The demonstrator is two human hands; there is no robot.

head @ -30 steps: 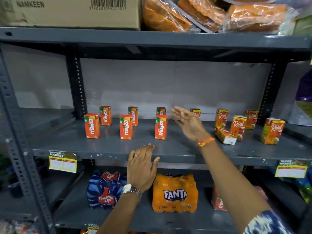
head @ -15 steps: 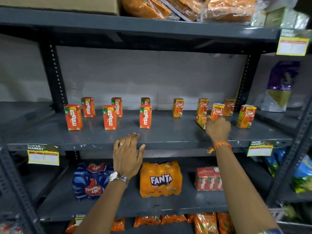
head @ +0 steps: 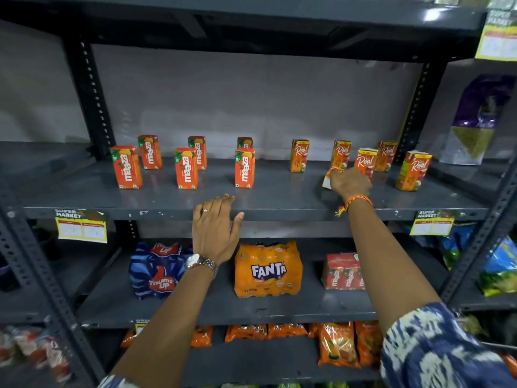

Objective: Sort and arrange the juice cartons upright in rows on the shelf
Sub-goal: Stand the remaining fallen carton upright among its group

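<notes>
Several orange Maaza cartons (head: 187,168) stand upright in two rows on the left half of the grey shelf (head: 279,197). On the right half stand several orange Real cartons (head: 299,155), upright and loosely spaced. My right hand (head: 349,182) is closed around a Real carton that lies tipped over (head: 328,179); only its white end shows past my fingers. My left hand (head: 215,229) hovers flat, fingers spread, at the shelf's front edge and holds nothing.
On the shelf below sit a blue Thums Up pack (head: 156,271), an orange Fanta pack (head: 267,270) and a red Maaza multipack (head: 344,271). Snack bags (head: 338,343) fill the lowest level. A purple bag (head: 478,119) stands far right. Price tags (head: 81,226) hang from the edge.
My right hand swept from the shelf's middle to the right and closed on the fallen Real carton, turning its white end out. The view shifted right and down. My left hand stayed at the edge.
</notes>
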